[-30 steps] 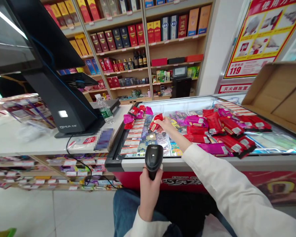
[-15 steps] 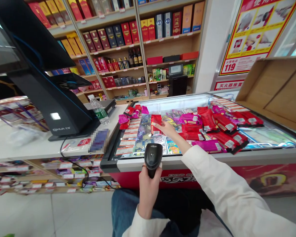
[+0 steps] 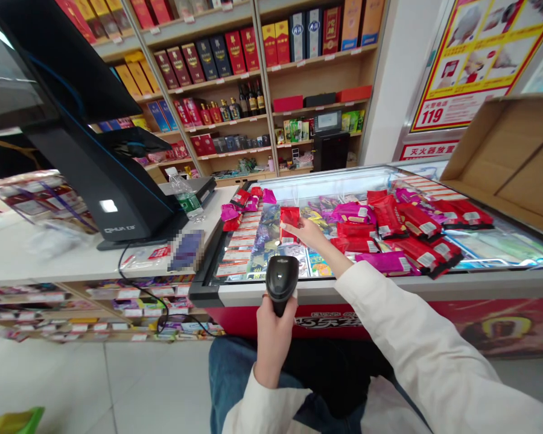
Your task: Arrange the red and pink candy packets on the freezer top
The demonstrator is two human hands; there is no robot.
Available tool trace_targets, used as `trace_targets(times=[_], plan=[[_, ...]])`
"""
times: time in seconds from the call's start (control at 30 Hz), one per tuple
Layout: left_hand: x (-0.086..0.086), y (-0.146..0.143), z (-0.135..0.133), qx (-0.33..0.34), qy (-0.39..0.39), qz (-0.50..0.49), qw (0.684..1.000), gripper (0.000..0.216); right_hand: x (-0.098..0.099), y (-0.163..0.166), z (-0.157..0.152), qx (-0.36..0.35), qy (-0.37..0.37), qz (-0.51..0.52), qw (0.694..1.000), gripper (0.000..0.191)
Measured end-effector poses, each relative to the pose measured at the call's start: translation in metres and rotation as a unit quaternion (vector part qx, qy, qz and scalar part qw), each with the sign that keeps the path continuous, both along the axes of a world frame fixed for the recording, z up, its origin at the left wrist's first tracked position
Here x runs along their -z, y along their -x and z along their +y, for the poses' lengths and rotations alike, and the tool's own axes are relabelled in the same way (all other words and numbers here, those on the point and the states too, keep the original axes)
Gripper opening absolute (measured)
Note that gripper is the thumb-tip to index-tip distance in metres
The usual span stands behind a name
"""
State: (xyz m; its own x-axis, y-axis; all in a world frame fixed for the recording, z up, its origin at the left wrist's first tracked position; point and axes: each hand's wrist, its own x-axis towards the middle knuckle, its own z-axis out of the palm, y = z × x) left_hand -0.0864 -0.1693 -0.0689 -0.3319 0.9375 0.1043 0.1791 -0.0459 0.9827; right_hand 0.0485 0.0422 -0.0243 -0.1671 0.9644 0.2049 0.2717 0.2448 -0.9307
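A: Identify the installation, largest unit first.

B: Wall shelving [image 3: 266, 90] in pale, wood-look boards forms the background. In front is a display freezer [image 3: 317, 293] with a glass top and smooth grey rim. A white counter [image 3: 9, 247] adjoins at left, bearing a dark terminal [image 3: 117, 175] on an angled stand. An open cardboard carton [image 3: 507, 157] stands at the freezer's right end.

A: What lies on the glass?

B: A loose pile of packets [image 3: 391, 217], red and magenta, toward the right; a smaller cluster [image 3: 242, 208] occupies the far left corner. Both lie within arm's reach, presumably for ease of handling.

A: State the condition of the hands.

B: The left hand [image 3: 274, 334] is closed around the handle of a scanner [image 3: 282, 274], a grip that appears to aim its head forward. The right hand [image 3: 304, 234] pinches a red packet [image 3: 290, 216] by its side, above the glass beyond the scanner; the hold leaves its broad face exposed. Contact with the glass cannot be determined.

A: Materials?

B: Scanner: rounded, hard black plastic. Packet: glossy, flexible, oblong, with a pale lower panel.
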Motion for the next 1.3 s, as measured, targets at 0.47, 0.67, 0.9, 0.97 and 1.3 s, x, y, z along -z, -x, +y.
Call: trace_targets(times=[0.47, 0.67, 0.9, 0.97, 1.3], plan=[[0.004, 0.008, -0.003, -0.017, -0.009, 0.010, 1.000, 0.041, -0.053, -0.044, -0.004, 0.157, -0.117, -0.500, 0.844, 0.029], [0.000, 0.011, -0.006, -0.010, 0.005, 0.014, 1.000, 0.039, -0.041, -0.044, -0.002, 0.176, -0.158, -0.527, 0.817, 0.044], [0.013, 0.025, -0.008, -0.031, 0.000, 0.002, 1.000, 0.035, -0.067, 0.068, 0.017, -0.006, -0.134, -0.383, 0.914, 0.044], [0.016, 0.033, -0.012, -0.043, 0.000, -0.002, 0.999, 0.036, -0.067, 0.106, 0.029, -0.009, -0.109, -0.342, 0.933, 0.053], [0.014, 0.063, -0.023, -0.119, 0.000, -0.024, 0.993, 0.040, -0.033, 0.203, 0.055, 0.082, -0.098, -0.253, 0.959, 0.068]])
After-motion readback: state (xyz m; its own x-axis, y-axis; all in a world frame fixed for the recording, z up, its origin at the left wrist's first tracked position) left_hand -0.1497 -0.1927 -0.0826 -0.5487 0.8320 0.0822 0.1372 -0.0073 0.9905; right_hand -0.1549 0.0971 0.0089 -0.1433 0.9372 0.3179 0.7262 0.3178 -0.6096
